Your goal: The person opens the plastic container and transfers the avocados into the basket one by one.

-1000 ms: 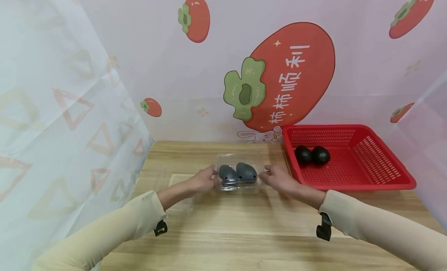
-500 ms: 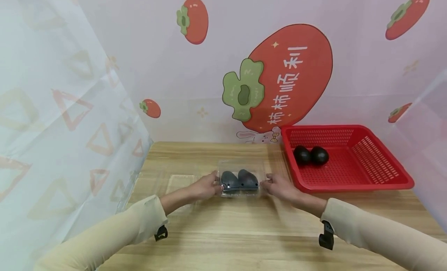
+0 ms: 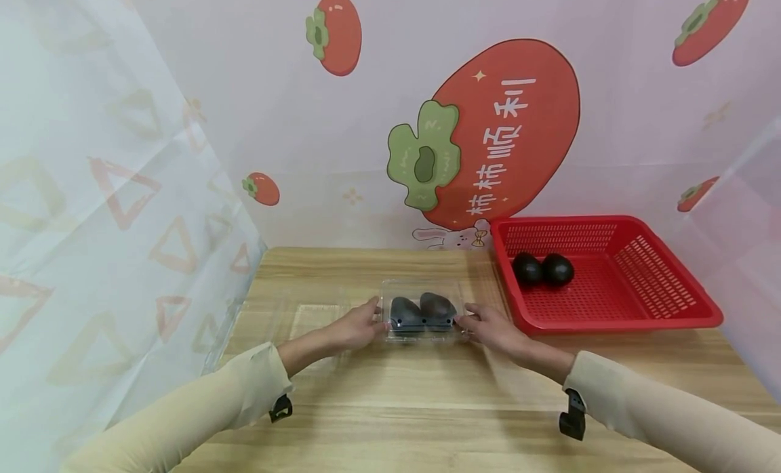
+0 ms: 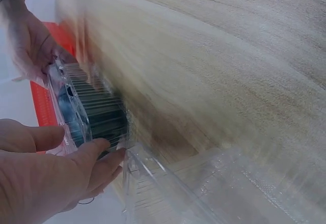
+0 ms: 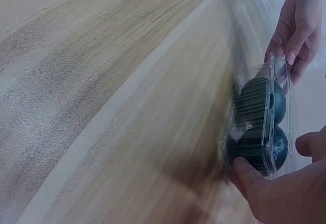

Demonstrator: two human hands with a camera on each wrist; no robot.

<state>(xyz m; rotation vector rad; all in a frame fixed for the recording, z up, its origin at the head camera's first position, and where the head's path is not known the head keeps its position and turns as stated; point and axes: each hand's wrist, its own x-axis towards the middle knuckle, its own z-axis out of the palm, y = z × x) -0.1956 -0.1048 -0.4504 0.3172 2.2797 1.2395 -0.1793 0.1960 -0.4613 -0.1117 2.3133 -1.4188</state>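
A clear plastic clamshell box [image 3: 422, 338] stands near the table's middle, and two dark avocados [image 3: 405, 313] show through its lid. My left hand [image 3: 356, 326] grips its left end, thumb on the near side. At the right end my right hand [image 3: 493, 332] pinches the box between thumb and fingers. The left wrist view shows the ribbed wall [image 4: 97, 99] of the box with the left fingers [image 4: 104, 170] beneath it. From the right wrist view, the lid lies over both avocados, and rim meets rim along the side. Whether the box touches the table is hard to tell.
A red plastic basket [image 3: 628, 322] stands at the right rear, with two more dark avocados [image 3: 542, 270] in its left part. Left of my left hand lie further clear plastic containers [image 3: 316, 316] on the wooden table [image 3: 390, 419]. Printed sheets hang behind and at the left.
Both hands have brought the box slightly lower and closer to me, and it has tilted a little. Over the last half second it hardly moves. The basket is unchanged.
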